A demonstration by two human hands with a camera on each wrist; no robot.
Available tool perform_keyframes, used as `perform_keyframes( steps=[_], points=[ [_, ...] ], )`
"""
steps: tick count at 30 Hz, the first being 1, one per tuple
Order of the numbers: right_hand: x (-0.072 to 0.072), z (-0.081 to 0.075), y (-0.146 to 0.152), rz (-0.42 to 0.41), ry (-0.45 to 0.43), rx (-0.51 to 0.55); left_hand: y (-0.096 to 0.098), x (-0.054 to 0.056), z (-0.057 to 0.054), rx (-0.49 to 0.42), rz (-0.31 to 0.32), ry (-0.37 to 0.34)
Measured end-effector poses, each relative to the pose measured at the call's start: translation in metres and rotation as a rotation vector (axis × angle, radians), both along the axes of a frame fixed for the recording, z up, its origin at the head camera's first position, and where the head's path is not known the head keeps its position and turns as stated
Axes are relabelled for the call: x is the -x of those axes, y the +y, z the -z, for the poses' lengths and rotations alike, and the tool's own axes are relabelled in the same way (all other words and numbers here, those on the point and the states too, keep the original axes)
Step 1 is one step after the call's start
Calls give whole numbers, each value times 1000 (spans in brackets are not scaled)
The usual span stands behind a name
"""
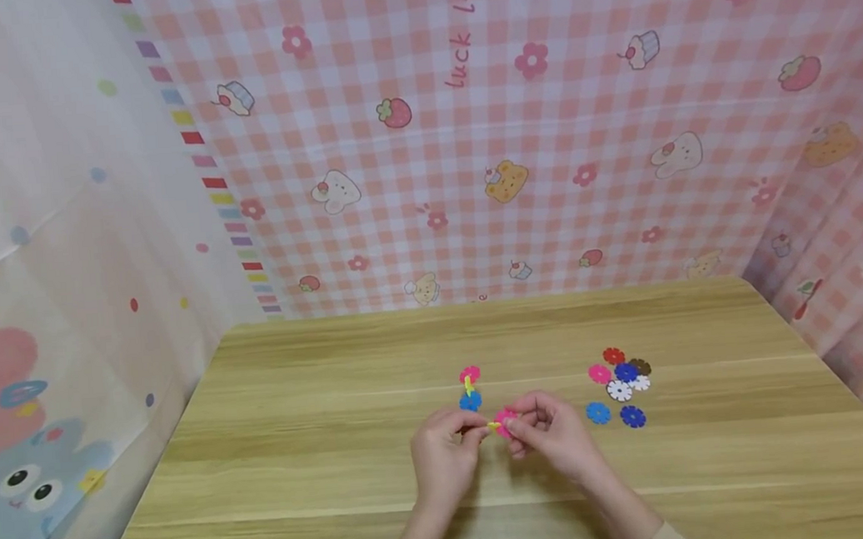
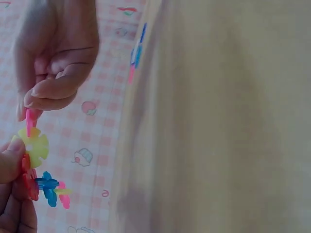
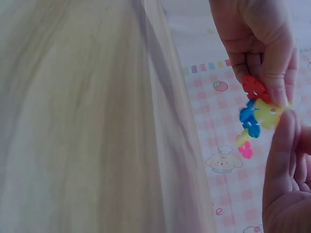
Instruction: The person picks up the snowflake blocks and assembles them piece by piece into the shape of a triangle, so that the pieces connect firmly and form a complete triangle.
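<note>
Several notched plastic discs are slotted together in a chain between the two hands. With thumb and fingers, my left hand (image 1: 442, 457) pinches the chain at a yellow disc (image 2: 39, 149), beside a red disc (image 3: 255, 87). From the red disc the chain runs on through a blue disc (image 1: 471, 400) and a small yellow one (image 1: 468, 385) to a pink disc (image 1: 470, 374) at its far end. My right hand (image 1: 559, 436) pinches another pink disc (image 1: 504, 423), its edge against the held yellow disc. In the right wrist view that pink disc is hidden by the fingers.
Loose discs lie right of the hands on the wooden table (image 1: 303, 479): red (image 1: 614, 356), pink (image 1: 600, 374), brown (image 1: 642, 366), white (image 1: 619, 391), light blue (image 1: 598, 412) and dark blue (image 1: 633, 416). Some overlap. A checked pink curtain (image 1: 453, 151) hangs behind the table.
</note>
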State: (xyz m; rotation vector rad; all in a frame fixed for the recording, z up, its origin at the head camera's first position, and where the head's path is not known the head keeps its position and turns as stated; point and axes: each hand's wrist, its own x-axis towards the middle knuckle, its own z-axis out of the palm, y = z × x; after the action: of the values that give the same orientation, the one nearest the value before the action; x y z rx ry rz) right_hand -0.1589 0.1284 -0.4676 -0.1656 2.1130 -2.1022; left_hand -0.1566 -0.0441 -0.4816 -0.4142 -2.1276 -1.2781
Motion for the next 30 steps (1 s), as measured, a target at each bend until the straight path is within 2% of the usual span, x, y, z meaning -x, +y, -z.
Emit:
perform_keyframes(
  steps=[5,8,12,16,20,27,30],
  points=[
    [1,-1,0,10,7,16,-1,0,-5,-56,41,-50],
    [1,-2,3,7,25,12,-2,1,-7,-48,70,-27],
    [1,-1,6,32,43,-22,-4,3,-9,35,59,34],
    [1,-1,6,75,28,-39,-5,3,-9,97,48,23],
    [3,0,4,121,10,-51,-6,3,-9,108,55,34],
    [3,2,-1,186,7,-97,-9,4,-9,202,94,140],
    [1,1,-4,191,19,-101,-9,4,-9,246,109,150]
  ],
)
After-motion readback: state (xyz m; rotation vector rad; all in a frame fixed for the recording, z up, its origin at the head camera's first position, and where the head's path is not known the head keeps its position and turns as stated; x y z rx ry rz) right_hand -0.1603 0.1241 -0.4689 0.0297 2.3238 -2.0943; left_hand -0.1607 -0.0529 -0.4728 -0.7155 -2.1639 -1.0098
